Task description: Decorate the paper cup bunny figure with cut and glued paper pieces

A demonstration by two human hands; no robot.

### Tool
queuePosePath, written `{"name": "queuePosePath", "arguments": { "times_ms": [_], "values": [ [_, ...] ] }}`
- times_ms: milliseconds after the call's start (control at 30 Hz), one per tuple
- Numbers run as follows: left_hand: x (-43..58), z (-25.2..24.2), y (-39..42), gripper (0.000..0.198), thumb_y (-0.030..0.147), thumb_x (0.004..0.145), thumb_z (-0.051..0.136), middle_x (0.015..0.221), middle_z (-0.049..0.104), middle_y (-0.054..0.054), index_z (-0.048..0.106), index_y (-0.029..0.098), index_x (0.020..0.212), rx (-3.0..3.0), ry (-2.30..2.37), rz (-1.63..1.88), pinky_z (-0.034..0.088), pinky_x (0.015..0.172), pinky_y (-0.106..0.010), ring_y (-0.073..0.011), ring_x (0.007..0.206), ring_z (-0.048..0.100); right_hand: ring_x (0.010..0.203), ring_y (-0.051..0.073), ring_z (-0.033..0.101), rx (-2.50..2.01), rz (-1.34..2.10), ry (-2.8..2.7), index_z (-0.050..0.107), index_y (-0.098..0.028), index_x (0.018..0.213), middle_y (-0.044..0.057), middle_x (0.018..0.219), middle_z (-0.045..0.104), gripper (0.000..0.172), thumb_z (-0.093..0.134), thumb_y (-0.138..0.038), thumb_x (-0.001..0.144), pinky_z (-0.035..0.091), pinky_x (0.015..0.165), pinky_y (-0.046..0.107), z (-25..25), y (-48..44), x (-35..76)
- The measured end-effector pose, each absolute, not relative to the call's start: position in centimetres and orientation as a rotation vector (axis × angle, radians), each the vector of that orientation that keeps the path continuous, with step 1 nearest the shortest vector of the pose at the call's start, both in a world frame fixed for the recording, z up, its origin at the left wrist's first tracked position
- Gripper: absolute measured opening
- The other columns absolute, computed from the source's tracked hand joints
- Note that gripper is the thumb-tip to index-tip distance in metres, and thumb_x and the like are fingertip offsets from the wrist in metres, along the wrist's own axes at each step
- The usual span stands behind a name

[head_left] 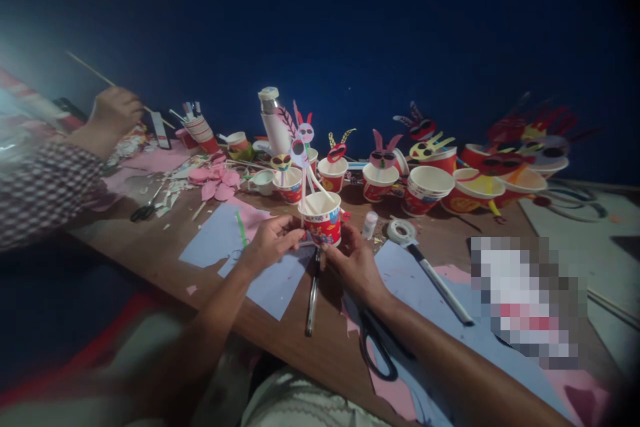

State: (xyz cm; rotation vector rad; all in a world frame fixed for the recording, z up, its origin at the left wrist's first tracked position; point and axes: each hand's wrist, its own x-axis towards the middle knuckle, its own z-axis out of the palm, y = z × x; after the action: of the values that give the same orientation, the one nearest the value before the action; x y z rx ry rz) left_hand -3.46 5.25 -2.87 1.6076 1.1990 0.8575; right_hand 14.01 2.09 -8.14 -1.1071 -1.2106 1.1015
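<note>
In front of me stands a red printed paper cup [327, 227] with a white inside. My right hand [357, 263] grips its lower right side, thumb at the front near the base. At the cup's left side, my left hand [275, 240] is closed, thumb and fingers pinching the lower end of a white stick [303, 197]. That stick stands upright and carries a pale purple paper face [299, 152] with dark glasses and patterned ears. Other white strips lean inside the cup. Just below it lies a pen [313, 297], on the brown table [280, 347].
Several decorated cups [381, 180] stand behind, with a white bottle [275, 123]. Scissors [377, 350], a tape roll [401, 231], a marker [440, 283] and blue paper [273, 287] lie nearby. At left, another person's hand [117, 113] holds a thin stick above paper scraps.
</note>
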Motion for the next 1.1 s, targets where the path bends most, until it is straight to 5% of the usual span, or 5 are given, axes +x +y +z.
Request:
{"name": "queuePosePath", "arguments": {
  "times_ms": [1100],
  "values": [
    [-2.5, -3.4, 4.7, 0.022, 0.035, 0.077, 0.056, 0.063, 0.059, 0.000, 0.058, 0.013, 0.083, 1.473, 1.167, 1.045, 0.039, 0.049, -0.020, -0.0076, 0.048, 0.050, 0.092, 0.021, 0.059, -1.083, 1.131, -1.165, 0.054, -0.020, 0.105, 0.006, 0.103, 0.064, 0.035, 0.062, -0.034, 0.074, 0.045, 0.082, 0.036, -8.2, 2.2, 14.0]
  ]
}}
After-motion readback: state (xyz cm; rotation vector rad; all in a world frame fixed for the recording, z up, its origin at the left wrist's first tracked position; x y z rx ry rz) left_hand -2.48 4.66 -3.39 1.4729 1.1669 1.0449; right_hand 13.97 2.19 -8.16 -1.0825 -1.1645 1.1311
